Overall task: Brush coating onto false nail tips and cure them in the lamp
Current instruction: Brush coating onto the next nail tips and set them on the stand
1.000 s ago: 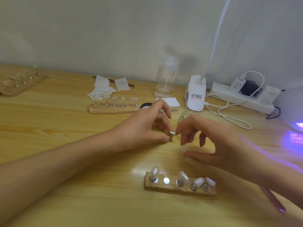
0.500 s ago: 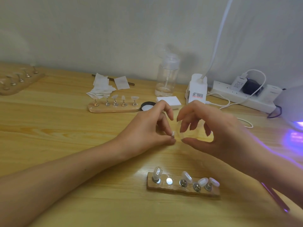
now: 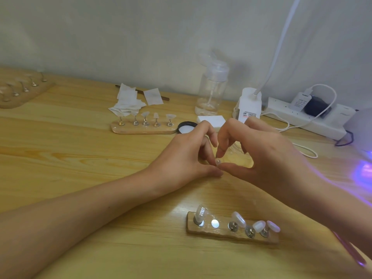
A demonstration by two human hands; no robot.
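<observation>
My left hand (image 3: 187,158) and my right hand (image 3: 263,158) meet above the table's middle. Between their fingertips sits a small pale nail tip (image 3: 218,162) on its stand. My left thumb and fingers pinch it from the left, while my right index finger and thumb pinch the tip from the right. In front of me lies a wooden holder (image 3: 225,234) with several glossy nail tips on metal stands and one bare magnet spot (image 3: 215,223). The curing lamp (image 3: 360,125) is at the right edge, casting a purple glow on the wood.
A second wooden holder (image 3: 141,129) with nail tips lies behind my left hand; a third (image 3: 20,95) is far left. Wipes (image 3: 128,101), a pump bottle (image 3: 211,91), a black lid (image 3: 187,127), a power strip (image 3: 306,119) and cables line the wall. A pink stick (image 3: 350,250) lies bottom right.
My right hand has moved left and closed its index finger and thumb onto the nail tip held by my left hand. The view has shifted slightly.
</observation>
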